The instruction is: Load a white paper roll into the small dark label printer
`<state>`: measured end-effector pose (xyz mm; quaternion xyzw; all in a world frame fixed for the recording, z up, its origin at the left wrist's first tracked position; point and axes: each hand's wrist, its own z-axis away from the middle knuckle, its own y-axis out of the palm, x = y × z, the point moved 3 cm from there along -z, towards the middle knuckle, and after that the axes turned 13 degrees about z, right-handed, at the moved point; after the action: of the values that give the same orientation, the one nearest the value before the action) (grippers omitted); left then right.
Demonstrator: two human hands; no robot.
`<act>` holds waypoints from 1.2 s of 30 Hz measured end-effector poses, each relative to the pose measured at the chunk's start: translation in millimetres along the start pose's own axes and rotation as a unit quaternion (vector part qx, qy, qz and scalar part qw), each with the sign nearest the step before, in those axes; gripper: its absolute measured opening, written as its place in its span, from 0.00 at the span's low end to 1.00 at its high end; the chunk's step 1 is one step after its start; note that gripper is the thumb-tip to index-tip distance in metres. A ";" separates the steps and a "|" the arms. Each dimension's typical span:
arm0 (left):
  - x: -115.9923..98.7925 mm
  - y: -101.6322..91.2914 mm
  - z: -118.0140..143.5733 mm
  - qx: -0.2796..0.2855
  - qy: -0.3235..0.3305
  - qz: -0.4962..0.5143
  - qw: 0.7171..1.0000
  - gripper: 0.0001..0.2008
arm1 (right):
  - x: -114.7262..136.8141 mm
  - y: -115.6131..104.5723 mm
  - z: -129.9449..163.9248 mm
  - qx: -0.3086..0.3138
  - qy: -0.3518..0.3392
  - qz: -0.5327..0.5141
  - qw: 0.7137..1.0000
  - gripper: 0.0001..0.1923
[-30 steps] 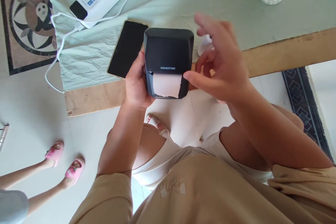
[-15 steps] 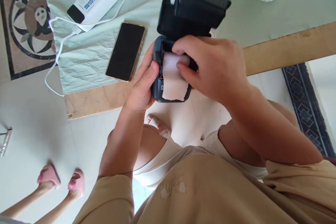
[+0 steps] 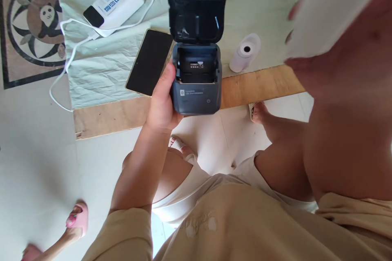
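The left forearm reaches forward; the left hand (image 3: 163, 104) is closed on the side of the printer (image 3: 197, 98), thumb along its wall, lid up, just over the table edge. The right arm bends upward, the right hand (image 3: 346, 65) blurred near the camera, fingers curled around white paper (image 3: 332, 12); how tightly, I cannot tell. A roll (image 3: 237, 61) stands between them on the cloth (image 3: 269, 45).

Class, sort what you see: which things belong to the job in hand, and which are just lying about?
In the job:
open printer in left hand;
blurred white item in right hand;
probably paper roll.

Lying about:
phone;
white device;
cable.
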<state>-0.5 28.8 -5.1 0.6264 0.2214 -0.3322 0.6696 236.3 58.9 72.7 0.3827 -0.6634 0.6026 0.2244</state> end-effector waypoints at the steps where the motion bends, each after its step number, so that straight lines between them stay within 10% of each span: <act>1: 0.4 -1.1 -0.4 -0.015 -0.001 0.011 1.000 0.23 | -14.8 -5.0 -3.1 -0.029 0.016 -0.034 0.999 0.20; 10: -0.8 3.8 -2.1 -0.002 -0.026 0.033 0.999 0.22 | -91.1 -2.8 -15.3 -0.204 0.052 0.090 0.973 0.17; 14: -1.4 5.3 -0.9 -0.005 -0.045 0.019 0.999 0.20 | -84.8 -2.4 -8.6 -0.160 0.048 0.179 0.969 0.26; 18: -1.1 5.6 -0.7 -0.009 -0.038 0.022 0.999 0.21 | -42.0 0.2 2.3 -0.196 -0.106 0.211 0.952 0.27; 21: -1.0 7.5 -0.6 -0.005 -0.038 0.014 0.999 0.20 | -14.6 19.5 -0.9 -0.120 -0.211 0.244 0.939 0.28; 27: -2.4 9.5 -1.3 -0.003 -0.031 0.015 0.999 0.21 | -33.0 52.0 -25.4 0.014 -0.157 0.364 0.918 0.23; 36: 0.6 5.2 -2.7 0.001 0.000 0.051 0.999 0.17 | -42.7 45.4 -13.2 -0.077 -0.076 0.073 0.991 0.31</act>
<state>4.0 31.3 -2.2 0.6374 0.1892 -0.2981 0.6849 224.7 80.9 14.1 0.3598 -0.7493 0.5334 0.1572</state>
